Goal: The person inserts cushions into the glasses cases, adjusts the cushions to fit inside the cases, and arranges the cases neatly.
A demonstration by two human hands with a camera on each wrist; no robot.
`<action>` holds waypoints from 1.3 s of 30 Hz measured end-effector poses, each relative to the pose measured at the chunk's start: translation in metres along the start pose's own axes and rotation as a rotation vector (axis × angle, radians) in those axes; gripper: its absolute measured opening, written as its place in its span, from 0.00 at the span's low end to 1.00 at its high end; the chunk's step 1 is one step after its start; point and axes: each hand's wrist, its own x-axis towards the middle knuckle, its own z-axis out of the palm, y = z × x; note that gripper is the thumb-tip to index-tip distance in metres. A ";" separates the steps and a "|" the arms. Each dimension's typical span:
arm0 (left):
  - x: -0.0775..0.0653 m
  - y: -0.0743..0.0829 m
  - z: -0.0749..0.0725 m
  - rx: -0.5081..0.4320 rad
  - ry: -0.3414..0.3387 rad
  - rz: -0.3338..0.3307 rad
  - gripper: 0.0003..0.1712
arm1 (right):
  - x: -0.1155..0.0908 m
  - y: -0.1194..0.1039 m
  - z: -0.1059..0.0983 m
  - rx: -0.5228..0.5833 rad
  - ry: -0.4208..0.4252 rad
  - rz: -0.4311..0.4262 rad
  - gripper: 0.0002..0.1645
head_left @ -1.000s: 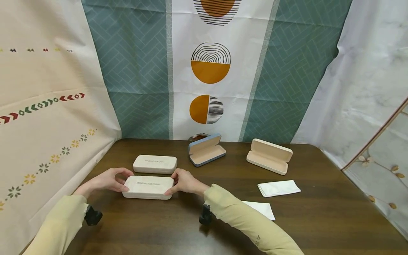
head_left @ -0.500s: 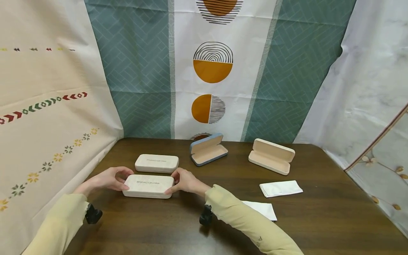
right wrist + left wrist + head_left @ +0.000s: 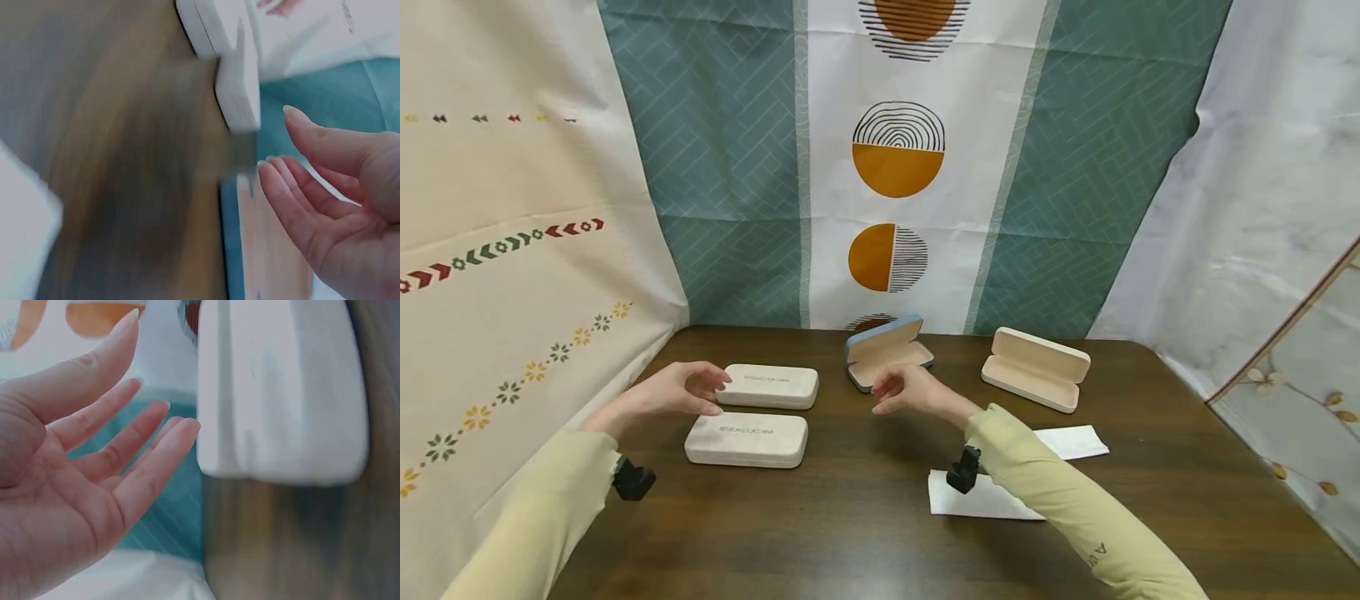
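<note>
Two closed white glasses cases lie in front of each other at the left of the table: a rear case [image 3: 771, 387] and a front case [image 3: 747, 440], lettering on their lids. My left hand [image 3: 681, 388] hovers by their left ends, holding nothing. In the left wrist view its fingers [image 3: 156, 469] are spread, apart from the white cases [image 3: 294, 394]. Raised over the table in front of the open blue glasses case [image 3: 895, 361] is my right hand [image 3: 921, 392]. Its fingers are loosely bent around nothing, as the right wrist view also shows.
An open cream glasses case [image 3: 1033, 371] stands at the back right. Two folded white cloths, a front one [image 3: 970, 497] and a rear one [image 3: 1075, 442], lie nearer, partly covered by the right sleeve [image 3: 1060, 492]. Fabric [image 3: 730, 167] hangs behind the brown table [image 3: 760, 533].
Both hands have let go of the front white case, which stays in place. The right hand has moved right and up; the left has lifted slightly back above the case ends.
</note>
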 end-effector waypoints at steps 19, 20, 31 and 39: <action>0.109 0.084 0.091 -0.118 -0.231 0.149 0.23 | -0.085 0.039 -0.081 -0.080 -0.125 0.019 0.16; 0.113 0.087 0.100 -0.131 -0.245 0.166 0.23 | -0.089 0.040 -0.083 -0.095 -0.142 0.019 0.16; 0.142 0.113 0.182 -0.156 -0.484 0.227 0.21 | -0.124 0.058 -0.093 -0.201 -0.298 -0.007 0.13; 0.148 0.114 0.217 -0.130 -0.596 0.189 0.19 | -0.142 0.063 -0.094 -0.208 -0.369 0.029 0.15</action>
